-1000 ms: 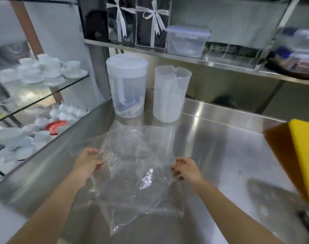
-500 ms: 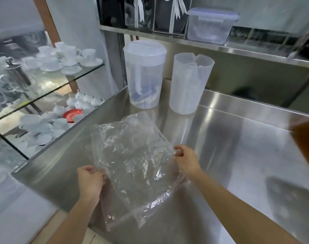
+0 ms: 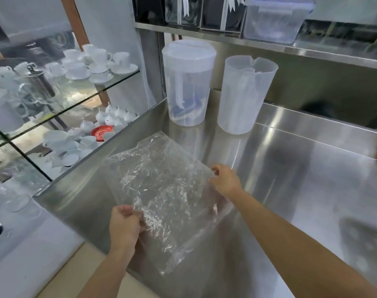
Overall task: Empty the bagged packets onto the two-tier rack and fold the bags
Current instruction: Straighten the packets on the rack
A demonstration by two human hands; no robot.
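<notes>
A person's left hand [image 3: 124, 224] and right hand [image 3: 225, 180] are pinching opposite edges of an empty clear bag [image 3: 161, 186] over the near-left steel counter [image 3: 301, 190], apparently stretching it flat for folding

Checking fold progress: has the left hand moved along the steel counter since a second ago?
Yes. The left hand pulled back toward the counter's near edge, away from the lidded pitcher.
</notes>
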